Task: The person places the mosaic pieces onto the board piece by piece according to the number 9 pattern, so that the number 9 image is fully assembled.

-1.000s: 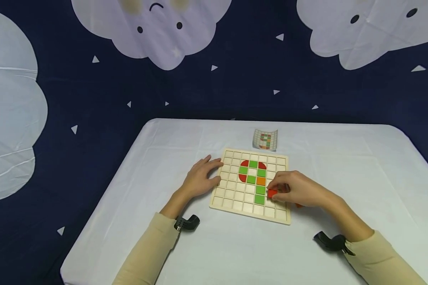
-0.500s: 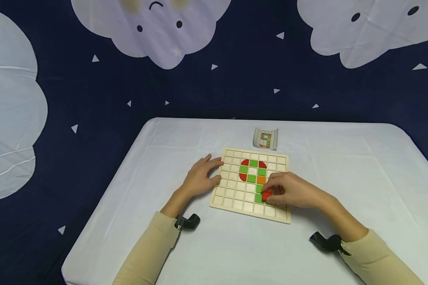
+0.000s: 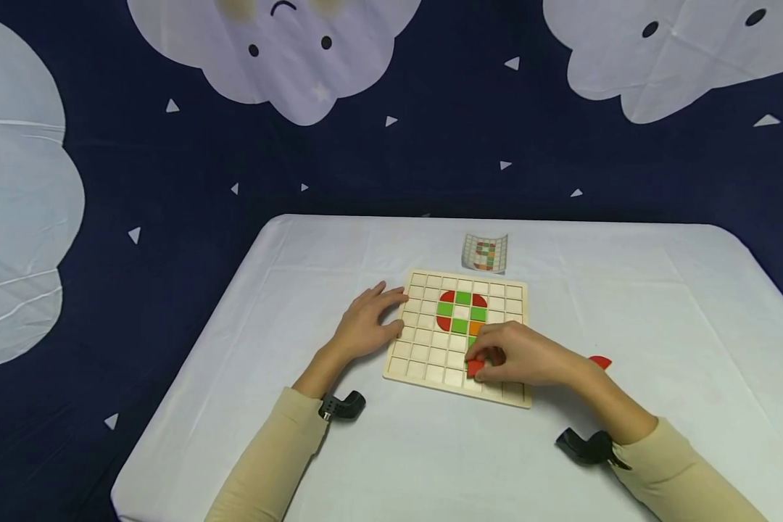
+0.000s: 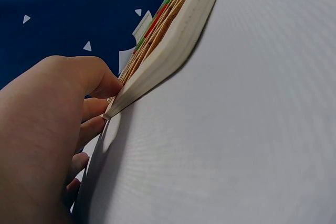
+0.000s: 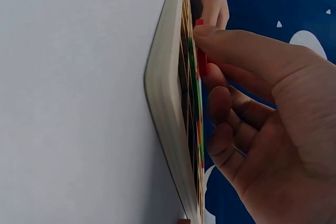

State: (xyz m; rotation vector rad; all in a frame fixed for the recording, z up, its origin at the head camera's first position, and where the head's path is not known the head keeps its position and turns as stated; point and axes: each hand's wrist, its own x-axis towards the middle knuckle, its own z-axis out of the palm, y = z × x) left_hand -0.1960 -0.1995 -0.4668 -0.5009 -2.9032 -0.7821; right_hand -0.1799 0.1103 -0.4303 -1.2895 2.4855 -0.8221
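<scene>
My right hand (image 3: pixel 522 354) pinches a red square tile (image 3: pixel 474 368) between thumb and fingers, over the lower part of a wooden grid board (image 3: pixel 417 355). In the right wrist view the red tile (image 5: pixel 202 59) stands on edge to the lens, just above the board's surface. My left hand (image 3: pixel 367 321) rests with spread thumb and fingers against the board's left edge. Green squares, an orange square (image 3: pixel 476 328) and red rounded pieces (image 3: pixel 444 324) form a loop with a column below it on the grid. My right fingers hide part of that column.
A small printed card (image 3: pixel 486 254) with a matching grid picture lies behind the board. A red curved tile (image 3: pixel 601 361) lies on the white table (image 3: pixel 659 304), partly behind my right forearm. A dark cloth with white clouds hangs behind the table.
My right hand has moved left across the board with the red tile, now over the foot of the green column. A red curved tile has come into view beyond the right forearm. My left hand stays put.
</scene>
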